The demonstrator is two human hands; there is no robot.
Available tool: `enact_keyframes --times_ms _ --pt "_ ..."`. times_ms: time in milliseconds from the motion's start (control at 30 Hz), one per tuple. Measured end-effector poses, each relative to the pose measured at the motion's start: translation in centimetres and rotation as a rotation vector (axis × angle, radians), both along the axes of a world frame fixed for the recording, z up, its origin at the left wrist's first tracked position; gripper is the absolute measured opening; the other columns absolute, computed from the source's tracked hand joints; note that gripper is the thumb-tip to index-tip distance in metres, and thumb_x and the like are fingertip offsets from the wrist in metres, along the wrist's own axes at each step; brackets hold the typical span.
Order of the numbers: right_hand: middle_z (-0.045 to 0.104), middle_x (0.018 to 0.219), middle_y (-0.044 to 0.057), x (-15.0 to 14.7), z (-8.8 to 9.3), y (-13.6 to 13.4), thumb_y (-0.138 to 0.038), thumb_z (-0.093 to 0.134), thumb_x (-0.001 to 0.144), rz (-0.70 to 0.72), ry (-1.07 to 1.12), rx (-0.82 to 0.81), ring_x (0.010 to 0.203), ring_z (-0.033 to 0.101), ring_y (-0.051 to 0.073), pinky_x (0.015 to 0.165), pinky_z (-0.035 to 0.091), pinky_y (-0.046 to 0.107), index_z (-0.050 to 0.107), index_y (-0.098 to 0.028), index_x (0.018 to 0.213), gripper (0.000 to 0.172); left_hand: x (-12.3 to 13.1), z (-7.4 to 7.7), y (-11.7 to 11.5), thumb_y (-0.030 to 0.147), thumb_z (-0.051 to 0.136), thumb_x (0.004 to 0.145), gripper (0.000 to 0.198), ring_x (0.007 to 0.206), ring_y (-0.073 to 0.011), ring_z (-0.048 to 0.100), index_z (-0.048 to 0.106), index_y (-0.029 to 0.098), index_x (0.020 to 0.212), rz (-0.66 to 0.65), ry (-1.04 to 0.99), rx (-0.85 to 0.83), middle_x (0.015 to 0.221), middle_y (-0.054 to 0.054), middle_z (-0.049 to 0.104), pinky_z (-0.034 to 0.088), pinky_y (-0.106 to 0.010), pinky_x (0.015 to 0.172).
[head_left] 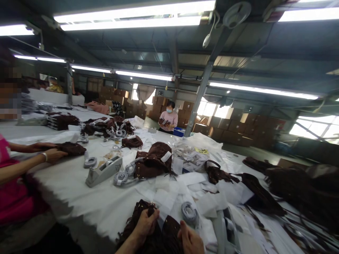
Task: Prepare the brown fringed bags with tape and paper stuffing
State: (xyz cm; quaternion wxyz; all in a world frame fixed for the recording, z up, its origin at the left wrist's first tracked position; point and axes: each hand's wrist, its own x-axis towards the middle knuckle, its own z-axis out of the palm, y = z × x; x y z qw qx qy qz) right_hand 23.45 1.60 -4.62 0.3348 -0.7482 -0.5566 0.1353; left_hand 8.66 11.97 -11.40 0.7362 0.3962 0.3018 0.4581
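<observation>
A dark brown fringed bag (pixel 129 224) lies at the near table edge, right in front of me. My left hand (pixel 145 223) is closed, pinching the bag's upper edge near some small metal fittings. On the other side, my right hand (pixel 191 240) grips a brown flap (pixel 171 227) of the same bag between thumb and fingers. The bag's lower part drops out of the picture. Just beyond my right hand sits a wrapped grey coil (pixel 189 212). A grey tape dispenser (pixel 227 233) stands to its right, among white paper sheets (pixel 194 178).
Another tape dispenser (pixel 104 171) and a brown bag (pixel 155 160) with grey coils stand ahead. More brown bags (pixel 106 125) are piled farther back. At left, a co-worker's hands (pixel 54 153) hold a brown piece. Another person (pixel 168 118) stands across the table. Dark pieces (pixel 299 194) lie right.
</observation>
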Motion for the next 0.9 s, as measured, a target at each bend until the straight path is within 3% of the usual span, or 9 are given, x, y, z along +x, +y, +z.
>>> enact_keyframes --times_ms 100,167,333,433,533,667,767,900 --pt "0.071 0.092 0.008 -1.8 -0.2 2.5 -0.056 0.039 0.085 0.005 0.094 -0.024 0.089 0.065 0.024 0.079 0.049 0.031 0.067 -0.018 0.096 0.049 -0.2 -0.1 -0.1 0.064 0.075 0.054 0.056 0.031 -0.0014 0.021 0.043 0.018 0.055 -0.006 -0.005 0.031 0.037 0.012 0.030 0.011 -0.019 0.035" --pt "0.071 0.096 0.009 -2.4 -0.7 3.5 -0.053 0.051 0.079 0.028 0.125 -0.045 0.094 0.065 0.025 0.083 0.048 0.031 0.065 -0.014 0.107 0.050 -0.4 -0.1 -0.2 0.062 0.077 0.053 0.056 0.034 -0.0017 0.024 0.043 0.018 0.055 -0.011 -0.004 0.050 0.040 0.011 0.031 0.013 -0.019 0.036" --pt "0.072 0.086 0.007 -2.9 -1.1 4.2 -0.055 0.059 0.072 0.109 0.199 -0.054 0.086 0.066 0.027 0.077 0.048 0.031 0.071 -0.012 0.091 0.048 -0.6 -0.1 -0.3 0.063 0.073 0.059 0.053 0.034 -0.0026 0.024 0.047 0.017 0.057 -0.001 0.036 0.090 0.040 0.010 0.033 0.014 -0.020 0.036" --pt "0.072 0.080 0.005 -3.1 -0.7 3.9 -0.051 0.056 0.075 0.175 0.228 -0.058 0.082 0.066 0.025 0.072 0.048 0.029 0.072 -0.014 0.084 0.041 -0.6 0.1 -0.3 0.061 0.075 0.058 0.052 0.039 -0.0033 0.030 0.053 0.014 0.060 0.006 0.017 0.112 0.044 0.008 0.038 0.022 -0.019 0.040" --pt "0.071 0.075 0.004 -3.1 -0.4 3.9 -0.041 0.057 0.072 0.103 0.202 -0.066 0.075 0.065 0.023 0.070 0.047 0.030 0.070 -0.014 0.087 0.033 -0.7 0.2 -0.3 0.062 0.075 0.056 0.053 0.040 -0.0031 0.029 0.055 0.013 0.061 0.025 0.018 0.106 0.045 0.008 0.038 0.022 -0.019 0.039" --pt "0.069 0.073 0.004 -3.0 -1.0 4.0 -0.039 0.057 0.071 -0.036 0.275 -0.054 0.070 0.066 0.021 0.065 0.048 0.029 0.063 -0.015 0.100 0.038 -0.7 0.1 -0.3 0.064 0.073 0.059 0.052 0.034 -0.0027 0.022 0.053 0.016 0.064 0.028 0.024 0.064 0.040 0.011 0.032 0.015 -0.019 0.035" --pt "0.069 0.071 0.004 -3.2 -1.7 4.0 -0.048 0.055 0.074 -0.038 0.265 -0.059 0.070 0.065 0.022 0.066 0.048 0.029 0.065 -0.018 0.080 0.032 -0.7 -0.1 -0.1 0.063 0.074 0.058 0.052 0.034 -0.0021 0.022 0.051 0.016 0.064 0.034 -0.019 0.061 0.040 0.012 0.031 0.015 -0.018 0.035" --pt "0.064 0.058 0.002 -3.7 -2.7 3.6 -0.058 0.046 0.080 -0.051 0.126 -0.069 0.062 0.062 0.021 0.063 0.045 0.028 0.061 -0.021 0.057 0.046 -0.5 -0.7 0.2 0.062 0.074 0.059 0.052 0.033 -0.0019 0.021 0.053 0.016 0.068 0.038 -0.080 0.026 0.039 0.012 0.031 0.015 -0.018 0.035"
